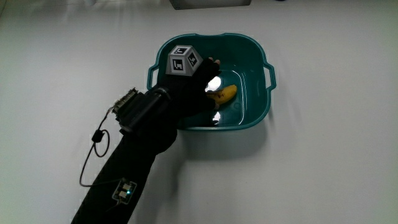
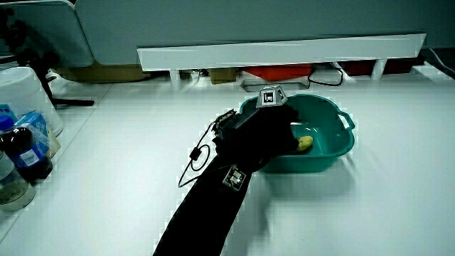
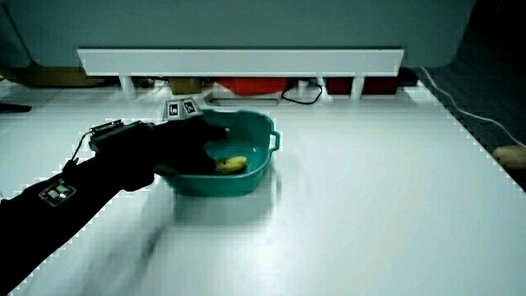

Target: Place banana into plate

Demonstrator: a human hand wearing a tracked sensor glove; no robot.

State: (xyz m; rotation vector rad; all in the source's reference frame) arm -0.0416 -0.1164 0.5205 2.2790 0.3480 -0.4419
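A yellow banana (image 1: 226, 93) lies inside a teal basin with two handles (image 1: 261, 112), on its floor. The gloved hand (image 1: 199, 81) reaches into the basin over the rim nearest the person and covers one end of the banana. The patterned cube (image 1: 184, 60) on its back faces up. The other end of the banana sticks out from under the hand. In both side views the banana (image 2: 304, 144) (image 3: 233, 164) shows low in the basin (image 2: 334, 153) (image 3: 246, 182), right beside the hand (image 2: 274, 128) (image 3: 193, 140).
A thin black cable (image 1: 93, 155) loops off the forearm onto the table. In a side view a white bucket (image 2: 25, 92) and some bottles (image 2: 25, 149) stand at the table's edge. A low white partition (image 2: 284, 53) (image 3: 238, 59) closes off the table.
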